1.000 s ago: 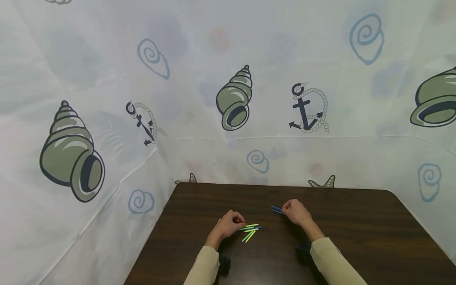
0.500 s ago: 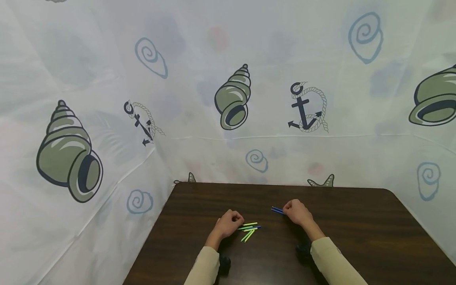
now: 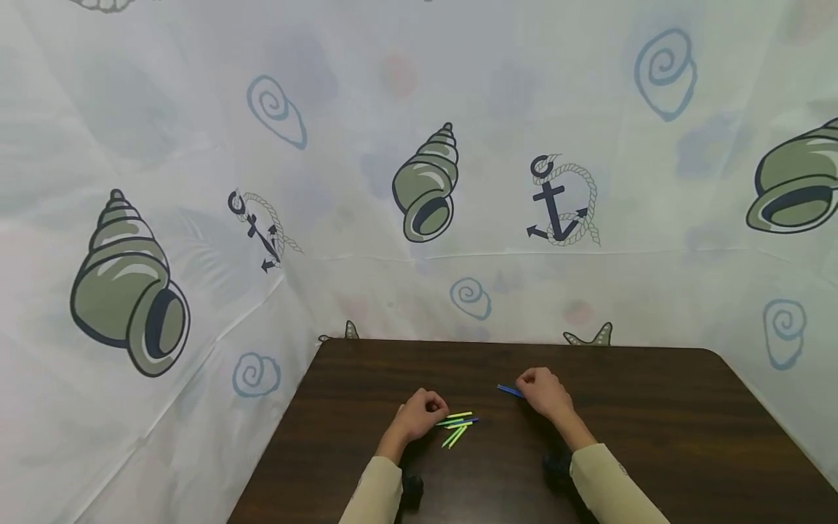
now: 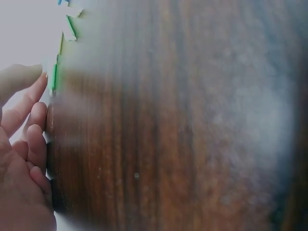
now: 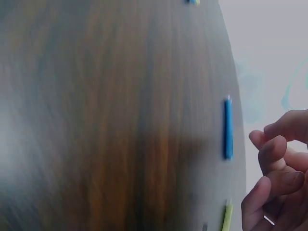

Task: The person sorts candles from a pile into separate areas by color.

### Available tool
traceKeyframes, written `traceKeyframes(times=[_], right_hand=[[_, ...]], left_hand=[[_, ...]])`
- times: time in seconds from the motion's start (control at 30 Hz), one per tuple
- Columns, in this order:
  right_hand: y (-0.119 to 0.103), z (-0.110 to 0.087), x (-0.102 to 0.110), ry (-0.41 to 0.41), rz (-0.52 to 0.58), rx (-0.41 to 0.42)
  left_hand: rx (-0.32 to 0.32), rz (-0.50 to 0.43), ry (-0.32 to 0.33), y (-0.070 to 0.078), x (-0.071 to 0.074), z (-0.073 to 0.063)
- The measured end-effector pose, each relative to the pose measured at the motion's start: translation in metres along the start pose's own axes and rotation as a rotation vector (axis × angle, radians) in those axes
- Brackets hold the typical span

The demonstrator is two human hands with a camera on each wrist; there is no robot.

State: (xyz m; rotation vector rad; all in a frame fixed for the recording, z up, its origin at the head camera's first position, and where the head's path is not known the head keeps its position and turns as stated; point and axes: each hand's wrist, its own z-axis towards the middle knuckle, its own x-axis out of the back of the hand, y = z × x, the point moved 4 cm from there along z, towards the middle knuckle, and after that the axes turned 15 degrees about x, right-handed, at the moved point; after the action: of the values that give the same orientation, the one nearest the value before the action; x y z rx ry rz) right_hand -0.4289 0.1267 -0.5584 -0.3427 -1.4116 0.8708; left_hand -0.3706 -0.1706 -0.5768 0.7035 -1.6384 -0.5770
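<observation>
Several thin green, yellow and blue sticks [image 3: 460, 423] lie in a loose pile on the dark wooden table, beside my left hand [image 3: 419, 415]. In the left wrist view its thumb and forefinger tips hover close by a green stick [image 4: 54, 77]; whether they touch it is unclear. My right hand [image 3: 545, 391] is over the blue sticks [image 3: 509, 391], which lie close together and are partly hidden by its fingers. The right wrist view has the blue sticks [image 5: 228, 129] on the table, apart from loosely bent fingers. Nothing shows between those fingers.
A yellow stick [image 5: 227, 216] lies near the right hand, seen only from that wrist. The dark table [image 3: 641, 422] ends at a white cloth wall [image 3: 366, 218] printed with shells and anchors. Black objects [image 3: 412, 491] sit by both wrists.
The two blue sticks at the right hand have come together from lying slightly apart. My right hand has shifted only slightly; the left hand and the pile look much the same.
</observation>
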Motion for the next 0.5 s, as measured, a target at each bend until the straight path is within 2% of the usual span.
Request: traceKeyframes(times=[0.1, 0.23, 0.4, 0.5], right_hand=[[-0.010, -0.003, -0.007, 0.012, 0.017, 0.030], [-0.028, -0.004, -0.021, -0.010, 0.019, 0.080], [-0.046, -0.007, -0.042, -0.047, 0.026, 0.124], [-0.055, -0.005, -0.051, -0.064, 0.033, 0.163]], left_hand=[[-0.004, -0.016, -0.013, 0.001, 0.001, -0.001], [-0.007, -0.015, -0.025, 0.000, 0.001, -0.002], [-0.001, 0.009, -0.012, -0.001, -0.001, -0.003], [-0.018, 0.016, 0.002, 0.000, -0.001, -0.002]])
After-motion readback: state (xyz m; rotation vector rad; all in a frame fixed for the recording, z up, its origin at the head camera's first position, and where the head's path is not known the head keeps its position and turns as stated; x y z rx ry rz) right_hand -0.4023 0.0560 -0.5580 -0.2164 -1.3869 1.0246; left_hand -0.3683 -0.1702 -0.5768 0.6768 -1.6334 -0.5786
